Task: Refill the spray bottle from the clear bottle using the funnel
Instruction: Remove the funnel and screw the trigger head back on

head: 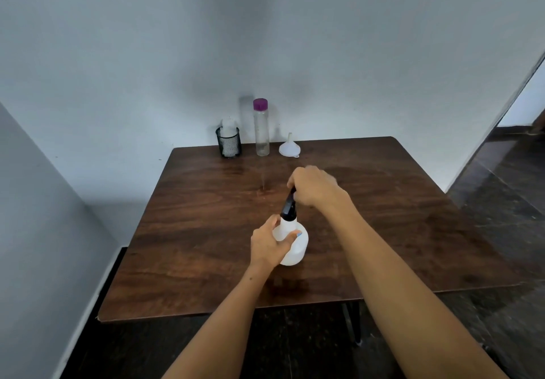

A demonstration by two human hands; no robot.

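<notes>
Both hands are working the white plastic spray bottle [292, 243] mid-table.
I'm seeing left hand [269, 244] gripping its body; right hand [314, 187] gripping the black sprayer head [289, 207]; purple-capped clear bottle [261, 128] and white funnel [289, 147] are standing at the far edge of the brown wooden table [206, 231].

Single head-worn wide-angle view, looking forward and down across the worktop [206, 231] from its near edge toward the far edge and wall, at arm's reach.
</notes>
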